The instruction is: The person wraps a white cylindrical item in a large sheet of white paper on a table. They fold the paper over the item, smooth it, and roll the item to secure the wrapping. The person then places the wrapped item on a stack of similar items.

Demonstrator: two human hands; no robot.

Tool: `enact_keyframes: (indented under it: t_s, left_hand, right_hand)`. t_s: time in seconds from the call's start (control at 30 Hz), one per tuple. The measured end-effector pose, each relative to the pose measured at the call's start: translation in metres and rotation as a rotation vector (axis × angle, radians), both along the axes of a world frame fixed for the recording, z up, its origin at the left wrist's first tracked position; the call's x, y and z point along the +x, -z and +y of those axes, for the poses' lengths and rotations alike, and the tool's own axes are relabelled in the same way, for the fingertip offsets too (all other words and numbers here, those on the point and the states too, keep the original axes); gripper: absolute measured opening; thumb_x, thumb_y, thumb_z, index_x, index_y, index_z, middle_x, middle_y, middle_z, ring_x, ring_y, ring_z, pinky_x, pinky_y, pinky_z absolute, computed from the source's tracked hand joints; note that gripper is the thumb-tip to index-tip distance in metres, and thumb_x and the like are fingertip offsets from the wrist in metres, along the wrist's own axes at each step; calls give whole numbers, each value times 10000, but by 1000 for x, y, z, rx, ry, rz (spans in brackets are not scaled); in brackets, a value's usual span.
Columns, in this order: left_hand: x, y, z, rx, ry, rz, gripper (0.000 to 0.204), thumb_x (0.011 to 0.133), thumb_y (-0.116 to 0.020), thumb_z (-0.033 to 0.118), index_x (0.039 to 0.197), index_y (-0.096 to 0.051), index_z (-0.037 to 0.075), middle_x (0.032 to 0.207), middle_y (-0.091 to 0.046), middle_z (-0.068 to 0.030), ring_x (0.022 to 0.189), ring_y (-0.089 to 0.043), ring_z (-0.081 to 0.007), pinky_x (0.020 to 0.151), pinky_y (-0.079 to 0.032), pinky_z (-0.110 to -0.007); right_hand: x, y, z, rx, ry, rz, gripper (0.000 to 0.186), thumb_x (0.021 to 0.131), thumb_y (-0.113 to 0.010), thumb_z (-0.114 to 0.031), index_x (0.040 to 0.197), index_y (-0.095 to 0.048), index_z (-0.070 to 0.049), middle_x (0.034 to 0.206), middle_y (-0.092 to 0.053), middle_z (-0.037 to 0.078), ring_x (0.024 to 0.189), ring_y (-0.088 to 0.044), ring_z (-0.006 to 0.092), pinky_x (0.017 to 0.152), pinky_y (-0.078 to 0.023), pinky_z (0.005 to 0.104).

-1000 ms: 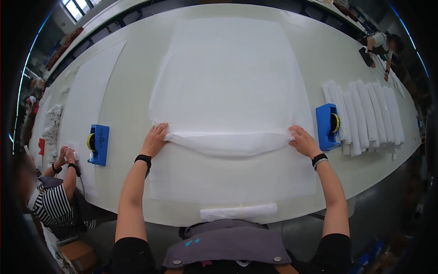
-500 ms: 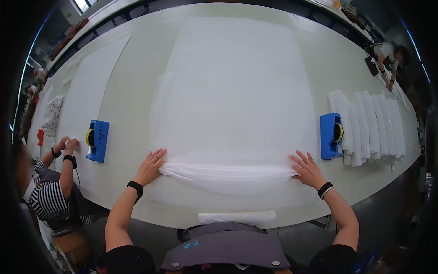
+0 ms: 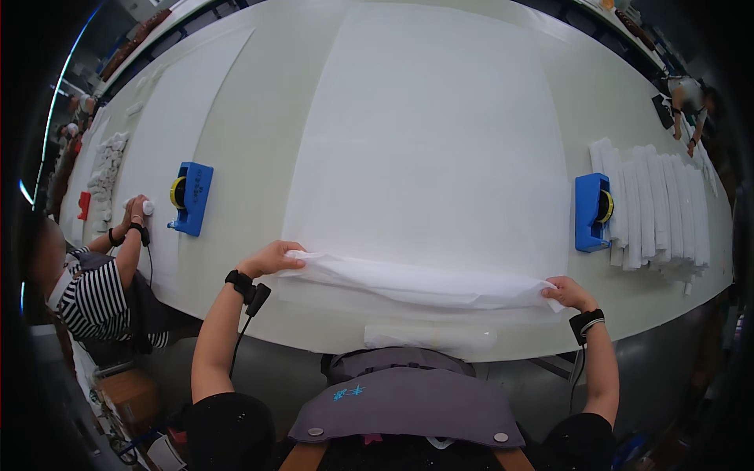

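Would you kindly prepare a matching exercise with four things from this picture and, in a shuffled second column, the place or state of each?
Things:
1. Large thin white sheet
2. Row of long white bundles
3. Single long white bundle
4. Left-hand rectangular blue tape dispenser

Places and states:
A. By the near edge of the pale table
B. Between the sheet and a co-worker's hands
C. Held between the left hand and right hand
D. On the table's right side

Pairs: 1-C, 2-D, 3-A, 4-B

Thin white sheet [image 3: 440, 149] lying flat beyond the grip, its near part forming a loose folded band [image 3: 420, 284], stretching between both grips
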State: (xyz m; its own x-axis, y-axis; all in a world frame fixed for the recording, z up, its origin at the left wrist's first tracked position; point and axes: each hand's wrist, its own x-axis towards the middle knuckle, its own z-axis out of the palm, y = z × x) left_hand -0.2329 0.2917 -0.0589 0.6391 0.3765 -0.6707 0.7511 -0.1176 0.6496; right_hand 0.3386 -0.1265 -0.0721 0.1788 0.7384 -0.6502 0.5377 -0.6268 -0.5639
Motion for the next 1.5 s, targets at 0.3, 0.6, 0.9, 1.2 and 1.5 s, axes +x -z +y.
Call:
enact_keyframes:
  t_s: [0.3, 0.6, 0.9, 1.2, 1.5]
  left_hand:
    - [31, 9, 20, -61, -125, 242, 785, 679, -818, 542, 1175, -651, -43, 1069, -668, -155, 959, -618, -245, 827, -482, -367]
    - [32, 38, 28, 127, -48, 227, 760, 675, -801, 570, 1132, -675, -23, 1061, -666, -131, 940, -620, -243, 787, -494, -360]
    - [-10, 37, 1, 554, -1273, -376, 661, 954, -450, 624, 1088, -580, -10, 978, -628, -91, 864, -575, -190, 803, -480, -347]
    - [32, 43, -160, 105, -1746, -831, 475, 908, -690, 387, 1111, -536, -13, 947, -610, -51, 895, -595, -143, 870, -479, -303]
    - [76, 43, -137, -439, -1675, -1191, 485, 857, -757, 252, 1242, -545, 47, 1192, -593, -52, 1090, -553, -187, 962, -445, -357]
  right_hand:
    - [-58, -31, 60, 22, -113, -692, 394, 868, -616, -238, 1243, -595, -118, 1199, -636, 106, 1133, -581, 236, 1014, -360, 494]
    - [-228, 2, 143, 547, -13, -581, 1028, 728, -691, -664, 1518, -259, -168, 1535, -283, 171, 1410, -277, 369, 1092, -173, 665]
    - [-308, 28, 207, 413, -232, -662, 1271, 592, -741, -731, 1553, -140, -155, 1593, -146, 158, 1484, -68, 358, 1108, -99, 686]
    - [-303, 31, 207, 371, -248, -632, 1268, 628, -711, -734, 1552, -113, -106, 1612, -113, 136, 1495, -49, 321, 1120, -75, 669]
    - [-301, 31, 210, 406, -194, -548, 1221, 674, -715, -680, 1554, -97, -102, 1614, -112, 127, 1497, -51, 314, 1122, -54, 666]
